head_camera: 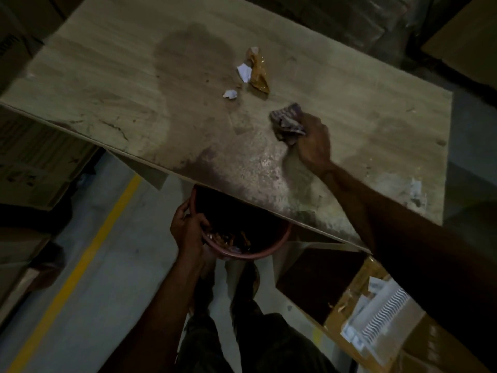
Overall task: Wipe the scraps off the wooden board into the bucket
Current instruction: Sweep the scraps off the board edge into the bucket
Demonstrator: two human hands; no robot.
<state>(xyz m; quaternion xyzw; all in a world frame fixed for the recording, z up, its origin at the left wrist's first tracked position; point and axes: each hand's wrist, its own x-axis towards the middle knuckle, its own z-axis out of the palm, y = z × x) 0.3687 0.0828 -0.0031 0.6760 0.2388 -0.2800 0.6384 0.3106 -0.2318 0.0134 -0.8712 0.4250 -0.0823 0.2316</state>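
Partly, wooden board point(107, 76) hides bucket point(259, 252) gripped by left hand point(188, 230).

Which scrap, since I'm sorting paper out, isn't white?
The crumpled brown wrapper, rightmost of three. The larger white scrap beside it and the smaller white scrap are both pale.

Place: warehouse or storeroom, dim light. Evidence:
- grey concrete floor point(113, 265) with painted yellow line point(88, 254)
- stacked cardboard cartons point(35, 168) past left edge of stained wooden board point(107, 76)
- open carton point(419, 345) below board's near right corner, white plastic parts point(376, 316) inside
- apparently film-wrapped stock point(363, 20) beyond far edge
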